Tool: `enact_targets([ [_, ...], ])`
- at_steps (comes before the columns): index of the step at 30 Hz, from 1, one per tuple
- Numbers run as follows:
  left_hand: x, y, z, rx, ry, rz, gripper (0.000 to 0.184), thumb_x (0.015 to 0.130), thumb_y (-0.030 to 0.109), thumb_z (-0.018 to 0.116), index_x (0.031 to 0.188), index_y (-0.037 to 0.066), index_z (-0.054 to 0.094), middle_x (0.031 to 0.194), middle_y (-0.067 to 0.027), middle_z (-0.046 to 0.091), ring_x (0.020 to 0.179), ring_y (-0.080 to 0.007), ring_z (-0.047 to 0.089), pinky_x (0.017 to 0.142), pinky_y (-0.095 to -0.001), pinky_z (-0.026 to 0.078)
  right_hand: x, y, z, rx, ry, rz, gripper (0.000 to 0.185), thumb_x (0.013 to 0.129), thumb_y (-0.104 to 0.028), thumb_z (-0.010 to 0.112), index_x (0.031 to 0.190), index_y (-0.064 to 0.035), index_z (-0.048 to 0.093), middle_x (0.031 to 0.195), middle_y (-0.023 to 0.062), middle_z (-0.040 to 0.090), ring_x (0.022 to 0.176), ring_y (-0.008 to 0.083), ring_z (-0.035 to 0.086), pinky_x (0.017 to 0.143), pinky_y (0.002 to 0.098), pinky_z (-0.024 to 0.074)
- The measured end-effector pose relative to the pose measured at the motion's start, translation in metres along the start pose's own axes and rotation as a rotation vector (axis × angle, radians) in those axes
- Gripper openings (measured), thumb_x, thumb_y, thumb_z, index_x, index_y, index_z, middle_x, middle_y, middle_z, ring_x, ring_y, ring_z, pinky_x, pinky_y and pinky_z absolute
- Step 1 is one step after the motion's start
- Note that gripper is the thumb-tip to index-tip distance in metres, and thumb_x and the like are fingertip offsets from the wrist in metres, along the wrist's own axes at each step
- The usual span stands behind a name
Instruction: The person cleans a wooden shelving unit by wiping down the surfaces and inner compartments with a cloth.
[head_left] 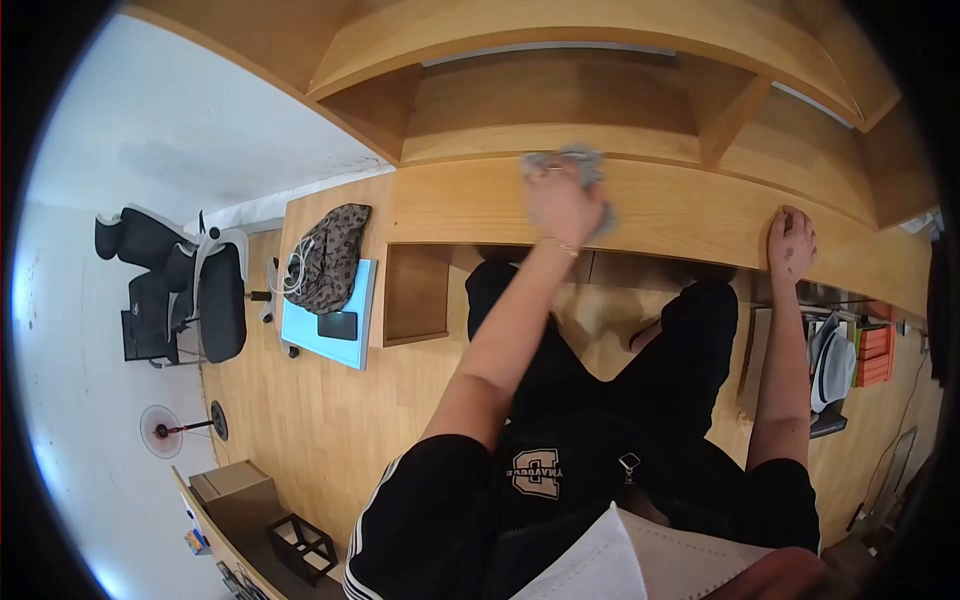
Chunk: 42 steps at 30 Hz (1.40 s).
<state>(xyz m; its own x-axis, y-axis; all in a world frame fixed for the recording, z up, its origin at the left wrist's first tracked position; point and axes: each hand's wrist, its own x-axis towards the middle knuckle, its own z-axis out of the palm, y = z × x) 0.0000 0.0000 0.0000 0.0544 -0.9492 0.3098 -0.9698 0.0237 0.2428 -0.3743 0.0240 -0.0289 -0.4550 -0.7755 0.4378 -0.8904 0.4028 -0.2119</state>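
Left hand [566, 203] grips a crumpled grey cloth [604, 222] against the light-wood desktop [460, 205], near the shelf base. Right hand [792, 243] rests there, loosely open. Black shirt [580, 450] bears beige block lettering, inverted; wording uncertain.

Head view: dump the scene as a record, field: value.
surface: light wooden desk, open shelf unit along its far edge
left_hand: pressing on grey cloth, left hand blurred
right_hand: right hand resting on desk, apart from cloth
desk_left_end: patterned bag, white cable, light-blue flat item
on_blue_item: dark phone-like slab, part of bag
floor_left: black office chair, fan
unclear: what the blue item is
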Motion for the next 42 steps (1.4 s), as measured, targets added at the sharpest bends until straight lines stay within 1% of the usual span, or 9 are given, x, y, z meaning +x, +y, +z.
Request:
enact_targets([
  [5, -0.017, 0.090, 0.011, -0.168, -0.051, 0.284, 0.050, 0.076, 0.034, 0.062, 0.114, 0.002, 0.060, 0.121, -0.0135, 0.058, 0.117, -0.0366, 0.044, 0.099, -0.0510, 0.032, 0.002, 0.003, -0.003, -0.024, 0.013, -0.009, 0.027, 0.088, -0.036, 0.054, 0.107, -0.0193, 0.065, 0.120, 0.0030, 0.060, 0.113, 0.0283, 0.053, 0.096, 0.0460, 0.0383],
  [8, -0.015, 0.102, 0.009, -0.177, -0.172, 0.378, 0.049, 0.076, 0.035, 0.062, 0.116, 0.006, 0.060, 0.123, -0.0117, 0.057, 0.119, -0.0334, 0.044, 0.100, -0.0521, 0.031, 0.001, 0.000, -0.007, -0.035, -0.022, -0.010, 0.030, 0.089, -0.037, 0.053, 0.111, -0.0202, 0.064, 0.121, 0.0035, 0.060, 0.112, 0.0296, 0.054, 0.094, 0.0450, 0.0405],
  [11, -0.005, 0.071, 0.015, -0.212, -0.070, 0.412, 0.045, 0.076, 0.036, 0.064, 0.113, 0.010, 0.063, 0.120, -0.0098, 0.059, 0.115, -0.0288, 0.047, 0.098, -0.0524, 0.032, 0.001, 0.002, -0.004, -0.028, -0.023, -0.007, 0.030, 0.089, -0.037, 0.053, 0.111, -0.0204, 0.064, 0.121, 0.0030, 0.060, 0.113, 0.0295, 0.053, 0.094, 0.0454, 0.0409],
  [19, 0.018, -0.117, -0.033, 0.222, 0.010, 0.068, 0.040, 0.075, 0.035, 0.063, 0.109, 0.016, 0.067, 0.114, -0.0058, 0.064, 0.105, -0.0280, 0.057, 0.092, -0.0505, 0.037, 0.000, 0.004, -0.003, 0.030, 0.030, -0.035, 0.025, 0.088, -0.035, 0.056, 0.106, -0.0197, 0.066, 0.116, 0.0021, 0.063, 0.110, 0.0279, 0.056, 0.093, 0.0457, 0.0402],
  [26, 0.028, -0.227, -0.060, 0.164, 0.106, -0.344, 0.041, 0.074, 0.033, 0.063, 0.110, 0.014, 0.067, 0.108, -0.0117, 0.064, 0.108, -0.0315, 0.055, 0.088, -0.0531, 0.038, -0.001, 0.000, -0.002, 0.030, 0.063, -0.031, 0.025, 0.087, -0.033, 0.055, 0.105, -0.0188, 0.066, 0.113, 0.0033, 0.063, 0.107, 0.0294, 0.056, 0.092, 0.0457, 0.0407],
  [29, 0.026, -0.171, -0.049, 0.260, 0.152, -0.466, 0.039, 0.074, 0.031, 0.063, 0.109, 0.013, 0.067, 0.109, -0.0120, 0.064, 0.108, -0.0338, 0.054, 0.087, -0.0531, 0.039, -0.001, -0.005, -0.007, 0.044, 0.020, -0.012, 0.024, 0.087, -0.031, 0.055, 0.104, -0.0183, 0.066, 0.112, 0.0045, 0.063, 0.106, 0.0301, 0.056, 0.092, 0.0458, 0.0407],
  [33, 0.006, -0.074, -0.020, 0.180, 0.247, -0.080, 0.037, 0.073, 0.029, 0.063, 0.104, 0.009, 0.066, 0.109, -0.0126, 0.064, 0.108, -0.0330, 0.053, 0.087, -0.0527, 0.037, -0.002, -0.004, -0.006, 0.007, 0.062, -0.003, 0.024, 0.085, -0.030, 0.055, 0.103, -0.0182, 0.066, 0.112, 0.0057, 0.063, 0.105, 0.0312, 0.056, 0.091, 0.0465, 0.0417],
  [35, 0.003, -0.020, -0.017, 0.107, 0.020, 0.004, 0.032, 0.076, 0.030, 0.060, 0.104, 0.014, 0.065, 0.113, -0.0115, 0.062, 0.110, -0.0320, 0.052, 0.089, -0.0513, 0.036, -0.002, -0.005, -0.005, 0.026, 0.091, -0.028, 0.024, 0.085, -0.031, 0.055, 0.102, -0.0185, 0.066, 0.112, 0.0058, 0.063, 0.105, 0.0314, 0.056, 0.090, 0.0466, 0.0419],
  [42, -0.006, 0.085, 0.006, -0.264, -0.095, 0.250, 0.050, 0.080, 0.042, 0.056, 0.122, 0.015, 0.058, 0.128, -0.0120, 0.056, 0.120, -0.0346, 0.046, 0.099, -0.0567, 0.026, 0.000, -0.004, -0.005, 0.011, 0.055, 0.003, 0.027, 0.083, -0.034, 0.055, 0.102, -0.0194, 0.068, 0.113, 0.0059, 0.063, 0.106, 0.0311, 0.056, 0.093, 0.0461, 0.0407],
])
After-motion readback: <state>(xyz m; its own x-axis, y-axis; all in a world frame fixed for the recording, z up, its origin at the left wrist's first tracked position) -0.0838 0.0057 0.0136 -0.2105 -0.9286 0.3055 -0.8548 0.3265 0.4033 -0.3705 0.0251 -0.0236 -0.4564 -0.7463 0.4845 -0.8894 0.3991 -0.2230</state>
